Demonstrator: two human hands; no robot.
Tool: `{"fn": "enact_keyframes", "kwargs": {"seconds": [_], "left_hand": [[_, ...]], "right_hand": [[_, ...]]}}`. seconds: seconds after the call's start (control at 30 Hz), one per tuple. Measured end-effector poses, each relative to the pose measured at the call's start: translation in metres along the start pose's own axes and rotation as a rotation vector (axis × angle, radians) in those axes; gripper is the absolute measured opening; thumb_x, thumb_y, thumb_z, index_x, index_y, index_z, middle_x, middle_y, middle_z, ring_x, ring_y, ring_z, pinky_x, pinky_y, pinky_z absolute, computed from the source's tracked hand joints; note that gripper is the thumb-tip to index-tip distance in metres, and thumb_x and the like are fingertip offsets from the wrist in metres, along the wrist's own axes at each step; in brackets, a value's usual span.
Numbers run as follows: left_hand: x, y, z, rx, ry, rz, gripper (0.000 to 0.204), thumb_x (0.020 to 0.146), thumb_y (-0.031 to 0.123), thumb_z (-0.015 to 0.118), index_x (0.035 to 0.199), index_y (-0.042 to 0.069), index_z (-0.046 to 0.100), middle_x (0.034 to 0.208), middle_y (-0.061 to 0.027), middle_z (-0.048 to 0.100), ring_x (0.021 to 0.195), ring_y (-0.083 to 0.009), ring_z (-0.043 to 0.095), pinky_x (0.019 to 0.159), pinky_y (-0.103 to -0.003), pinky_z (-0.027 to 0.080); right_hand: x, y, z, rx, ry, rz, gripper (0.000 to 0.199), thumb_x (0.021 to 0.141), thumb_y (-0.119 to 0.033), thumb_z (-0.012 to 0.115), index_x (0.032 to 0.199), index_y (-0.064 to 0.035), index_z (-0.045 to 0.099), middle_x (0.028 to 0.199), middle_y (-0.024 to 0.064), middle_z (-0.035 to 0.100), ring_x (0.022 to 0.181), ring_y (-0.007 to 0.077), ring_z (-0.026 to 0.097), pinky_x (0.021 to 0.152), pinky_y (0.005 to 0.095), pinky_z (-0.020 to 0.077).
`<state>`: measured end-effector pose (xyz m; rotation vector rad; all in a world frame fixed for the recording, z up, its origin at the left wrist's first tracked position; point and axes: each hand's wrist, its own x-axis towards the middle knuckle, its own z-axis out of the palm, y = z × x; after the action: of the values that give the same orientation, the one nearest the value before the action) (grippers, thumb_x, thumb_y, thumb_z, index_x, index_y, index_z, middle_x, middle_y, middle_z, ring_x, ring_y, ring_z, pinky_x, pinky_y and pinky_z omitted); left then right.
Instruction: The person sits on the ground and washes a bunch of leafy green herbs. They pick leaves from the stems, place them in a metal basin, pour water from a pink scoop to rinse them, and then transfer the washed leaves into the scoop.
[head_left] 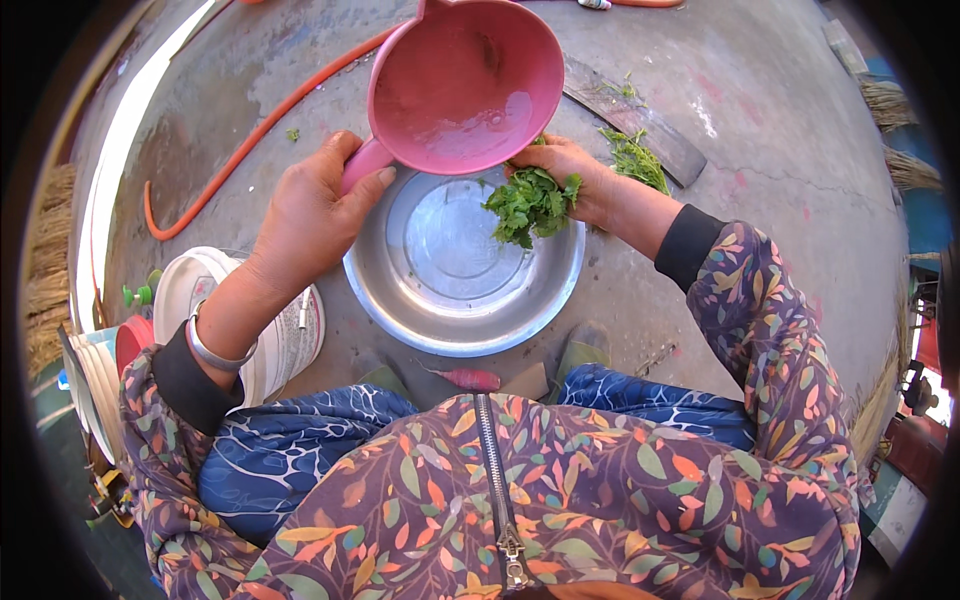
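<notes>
My left hand (pixel 322 205) is wrapped round the handle of a pink plastic water ladle (pixel 462 90), with water visible in its bowl. The ladle is held above the far rim of a wide metal basin (pixel 370 265) on the ground. A bunch of leafy green herbs (pixel 533 207), which looks like cilantro, hangs over the basin's right side, gripped by my right hand (pixel 572 178). That hand's fingertips are partly hidden behind the ladle and leaves, and it is close to the ladle's right edge.
An orange hose (pixel 270 125) curves over the concrete at the far left. White buckets (pixel 300 335) stand by my left forearm. More greens (pixel 637 160) lie beside a dark board (pixel 655 135) at the far right. A reddish root vegetable (pixel 468 379) rests between my feet. Straw brooms (pixel 910 168) are at the right edge.
</notes>
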<state>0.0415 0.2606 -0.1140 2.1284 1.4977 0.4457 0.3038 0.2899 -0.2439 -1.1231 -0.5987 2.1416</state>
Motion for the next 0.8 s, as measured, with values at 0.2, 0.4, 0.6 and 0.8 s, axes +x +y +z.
{"fn": "enact_keyframes", "kwargs": {"seconds": [0.2,0.4,0.6,0.8], "left_hand": [[0.002,0.01,-0.006,0.364,0.088,0.116,0.025,0.089,0.026,0.064,0.1,0.006,0.053,0.073,-0.0163,0.065,0.066,-0.0354,0.065,0.057,-0.043,0.05],[0.007,0.008,-0.011,0.567,0.255,0.378,0.023,0.089,0.025,0.065,0.1,0.009,0.052,0.07,-0.0115,0.063,0.06,-0.0292,0.063,0.053,-0.038,0.048],[0.01,0.007,-0.024,0.59,0.415,0.516,0.026,0.086,0.023,0.07,0.101,0.01,0.053,0.071,-0.008,0.063,0.06,-0.0269,0.063,0.054,-0.035,0.048],[0.009,-0.014,-0.034,0.261,0.468,0.299,0.025,0.089,0.026,0.068,0.104,0.009,0.055,0.076,-0.0097,0.065,0.065,-0.0232,0.065,0.058,-0.034,0.05]], "right_hand": [[0.003,-0.002,0.014,0.023,-0.068,-0.053,0.021,0.089,-0.003,0.055,0.11,-0.0035,0.057,0.094,0.0085,0.064,0.082,0.0186,0.065,0.073,0.0323,0.0573],[0.004,-0.006,0.017,-0.007,-0.148,-0.113,0.025,0.089,-0.006,0.058,0.114,-0.002,0.056,0.1,0.0098,0.064,0.089,0.0199,0.066,0.08,0.0346,0.057],[0.003,-0.012,0.015,-0.089,-0.223,-0.156,0.021,0.085,-0.01,0.063,0.105,-0.0034,0.059,0.095,0.0095,0.065,0.085,0.0191,0.066,0.077,0.0341,0.0561],[-0.006,-0.011,0.016,-0.147,-0.11,-0.172,0.016,0.09,-0.009,0.058,0.105,-0.0038,0.055,0.092,0.0086,0.065,0.079,0.0172,0.065,0.07,0.0315,0.0561]]}}
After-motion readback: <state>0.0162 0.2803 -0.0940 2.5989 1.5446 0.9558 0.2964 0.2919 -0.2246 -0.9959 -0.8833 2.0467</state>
